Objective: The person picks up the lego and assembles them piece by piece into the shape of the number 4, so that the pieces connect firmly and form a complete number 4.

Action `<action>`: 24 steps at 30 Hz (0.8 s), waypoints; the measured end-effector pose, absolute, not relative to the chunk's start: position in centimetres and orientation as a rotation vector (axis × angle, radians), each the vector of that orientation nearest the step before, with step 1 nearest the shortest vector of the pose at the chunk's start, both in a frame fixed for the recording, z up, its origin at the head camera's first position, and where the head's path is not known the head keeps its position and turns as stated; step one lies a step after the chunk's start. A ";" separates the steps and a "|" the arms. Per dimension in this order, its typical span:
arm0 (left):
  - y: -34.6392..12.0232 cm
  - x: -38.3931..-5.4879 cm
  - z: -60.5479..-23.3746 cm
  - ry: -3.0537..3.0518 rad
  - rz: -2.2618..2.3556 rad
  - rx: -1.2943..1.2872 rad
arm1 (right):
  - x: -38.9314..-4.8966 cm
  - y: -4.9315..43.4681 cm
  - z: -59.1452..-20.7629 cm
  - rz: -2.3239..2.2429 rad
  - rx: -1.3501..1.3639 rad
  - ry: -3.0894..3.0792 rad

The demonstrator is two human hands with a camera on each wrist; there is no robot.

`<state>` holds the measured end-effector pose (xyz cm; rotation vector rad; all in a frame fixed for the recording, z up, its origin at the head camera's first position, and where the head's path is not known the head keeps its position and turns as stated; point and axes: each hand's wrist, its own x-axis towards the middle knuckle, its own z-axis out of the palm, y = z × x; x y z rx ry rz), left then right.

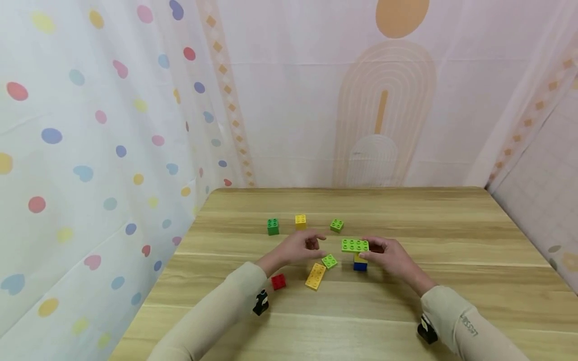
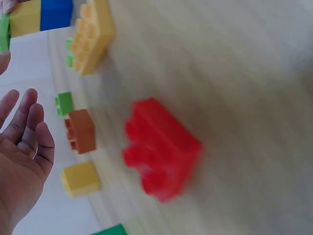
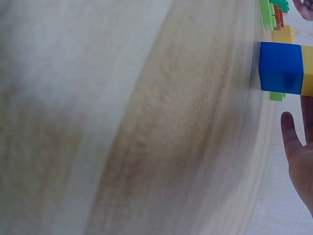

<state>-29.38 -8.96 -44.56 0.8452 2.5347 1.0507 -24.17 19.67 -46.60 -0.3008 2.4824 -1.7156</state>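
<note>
A long lime-green building brick [image 1: 354,245] sits atop a stack of a yellow brick [image 2: 25,18] and a blue brick [image 1: 359,266]. My right hand [image 1: 388,255] pinches the right end of this lime brick, thumb toward me. To the left, my left hand [image 1: 298,246] hovers with loosely bent fingers and nothing in them. Below its fingertips lies a small lime brick [image 1: 329,261], with a long yellow-orange brick [image 1: 315,276] nearer me. A red brick [image 1: 278,282] rests near my left wrist. An orange-brown brick [image 2: 81,131], seen in the left wrist view, is hidden behind my left hand in the head view.
Farther back on the wooden table [image 1: 406,311] stand a dark green brick [image 1: 273,226], a yellow brick [image 1: 300,222] and another small lime brick [image 1: 336,225]. Patterned curtains [image 1: 289,100] hang behind the table and along its left side.
</note>
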 end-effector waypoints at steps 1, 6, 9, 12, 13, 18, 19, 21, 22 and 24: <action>-9.3 -29.2 -44.7 2.531 1.062 0.834 | -24.2 19.7 -46.6 -1.712 -0.310 2.485; -10.8 -28.4 -45.6 2.517 1.051 0.807 | -24.2 19.7 -46.6 -1.709 -0.329 2.493; -11.3 -28.1 -46.3 2.528 1.006 0.831 | -24.1 19.6 -46.6 -1.714 -0.319 2.496; -11.6 -27.6 -46.9 2.524 1.004 0.826 | -24.1 19.6 -46.6 -1.719 -0.310 2.496; -11.7 -27.4 -47.0 2.523 1.006 0.817 | -24.1 19.6 -46.6 -1.721 -0.306 2.496; -12.0 -26.5 -47.4 2.519 1.021 0.775 | -24.1 19.6 -46.7 -1.718 -0.321 2.503; -12.1 -26.3 -47.5 2.519 1.027 0.774 | -24.1 19.6 -46.7 -1.714 -0.327 2.507; -12.1 -26.1 -47.6 2.515 1.042 0.778 | -24.0 19.6 -46.7 -1.710 -0.333 2.511; -12.2 -26.0 -47.7 2.515 1.046 0.781 | -24.0 19.6 -46.7 -1.706 -0.334 2.514; -12.2 -25.9 -47.9 2.516 1.052 0.785 | -24.0 19.7 -46.6 -1.703 -0.330 2.515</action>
